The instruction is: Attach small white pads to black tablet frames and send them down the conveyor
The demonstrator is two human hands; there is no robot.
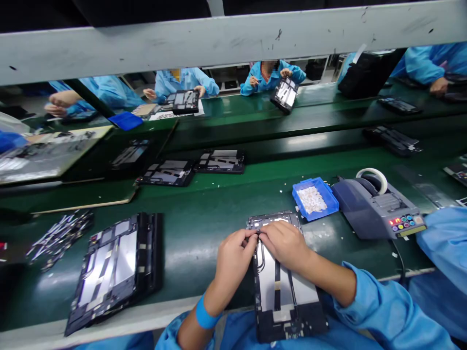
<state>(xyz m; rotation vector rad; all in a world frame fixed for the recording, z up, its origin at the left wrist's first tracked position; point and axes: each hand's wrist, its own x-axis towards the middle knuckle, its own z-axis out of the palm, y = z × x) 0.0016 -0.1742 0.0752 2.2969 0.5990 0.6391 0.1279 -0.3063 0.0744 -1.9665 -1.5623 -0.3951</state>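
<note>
frame: tablet back frame [282, 291] lies flat on the worktop [204, 228], long axis running away from the person, near end over the worktop's front edge.
left hand [233, 260]: on the frame's upper left edge, fingertips pressed together, pinching a small dark part at the frame's top; too small to tell what the part is.
right hand [286, 243]: on the frame's upper middle, fingers curled down, tips meeting the left hand's at the same spot.
step: looks like seating or pressing a small piece into the frame's top edge. Judgement only.
next move needs: fine fingertip alignment at that spot, frame kept from sliding.
stack: left of the frame, well apart, a pile of similar frames [113, 270], tilted.
loose strips: further left of the frame, a scatter of thin dark strips [60, 236].
blue tray [314, 198]: just beyond the frame, to its right, holds small white pieces.
tape dispenser [375, 206]: right of the frame, beside the tray, white roll on top.
conveyor: beyond the frame, more frames [189, 167] lie on the belt.
far side: beyond the frame, other people in blue sleeves [272, 78] handle similar units.
</note>
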